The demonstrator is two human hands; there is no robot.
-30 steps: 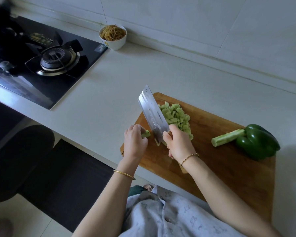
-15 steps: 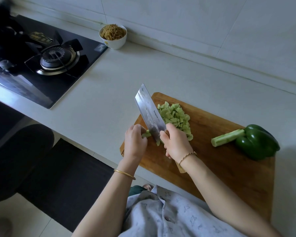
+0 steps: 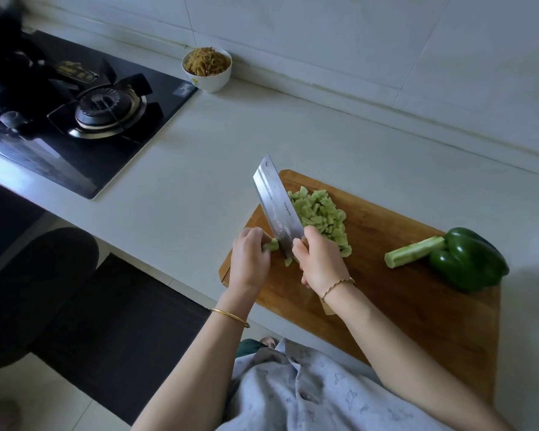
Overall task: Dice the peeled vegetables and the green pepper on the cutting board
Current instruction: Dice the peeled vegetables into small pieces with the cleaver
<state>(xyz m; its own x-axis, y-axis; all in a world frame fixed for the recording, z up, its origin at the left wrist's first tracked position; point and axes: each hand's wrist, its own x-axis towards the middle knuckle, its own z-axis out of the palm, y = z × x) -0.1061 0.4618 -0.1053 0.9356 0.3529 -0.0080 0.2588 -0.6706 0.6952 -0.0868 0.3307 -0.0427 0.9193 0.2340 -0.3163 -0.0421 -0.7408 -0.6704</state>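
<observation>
I see the right hand (image 3: 319, 262) wrapped tight round the handle of a big knife (image 3: 277, 209). The wide blade leans over, and its far corner points away from me. The left hand (image 3: 249, 262) is just beside it, with its fingers curled over a short green stub (image 3: 272, 245) of peeled vegetable, holding it down near the left end of the cutting board (image 3: 417, 309). The low end of the blade is right next to that stub, but I cannot tell if it touches. One small cut bit (image 3: 288, 261) lies on the board between the two hands. Behind the blade, on its right side, there is a pile of little pale green cubes (image 3: 321, 216). Further right on the board lies a long peeled stick (image 3: 413, 251), and one end of it touches the green pepper (image 3: 469, 264), which sits at the right edge of the board. The board lies on a pale desk (image 3: 199, 157). Far back by the wall stands a white bowl (image 3: 207, 73) full of thin brown strips. To the left of it there is a black stove (image 3: 84, 110) set into the desk.
</observation>
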